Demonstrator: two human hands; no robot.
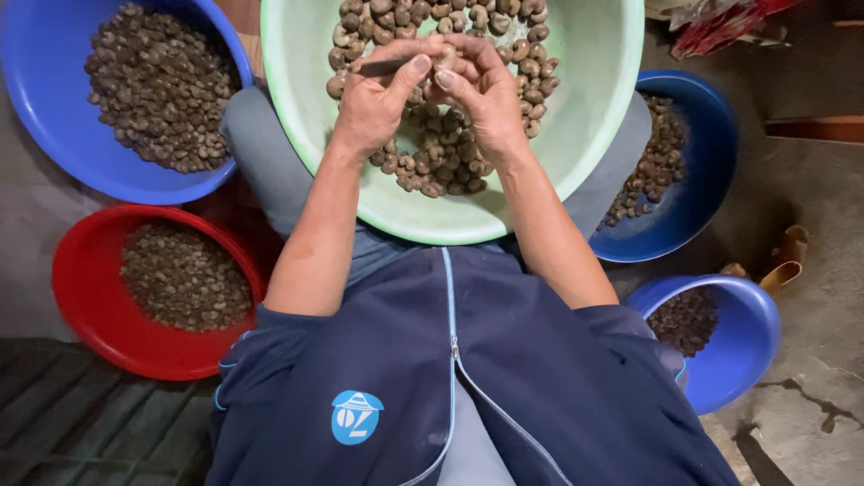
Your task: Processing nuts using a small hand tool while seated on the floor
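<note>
1. Step in hand, as a judgement: a seated person appears to be peeling or scraping one cashew nut at a time over a pale green basin (pixel 576 144) resting on the lap. The basin fills the 12 o'clock part of the view.
2. The left hand (pixel 378 99) is clenched around a thin dark tool (pixel 382 67), most likely a small knife or pick. The thumb lies along its top and the tip points toward 3 o'clock, at the other hand.
3. The right hand (pixel 481 94) is curled in a pinch. Its thumb and fingertips grasp a single cashew nut (pixel 445 59), which sits just above the heap and touches the tool's tip.
4. Below both hands lies the heap of pale cashew nuts (pixel 441 162) in the green basin.
5. The next move seems to call for a small, careful stroke of the tool against the nut, with the pinch firm, so the kernel does not break or slip.
6. Around the lap: a blue basin (pixel 36 108) of darker nuts at 10 o'clock, a red basin (pixel 81 297) of brown pieces at 8 o'clock, another blue basin (pixel 711 180) at 3 o'clock, and a blue bucket (pixel 747 351) at 4 o'clock.
7. The person wears a navy zip jacket (pixel 504 396), at 6 o'clock.
</note>
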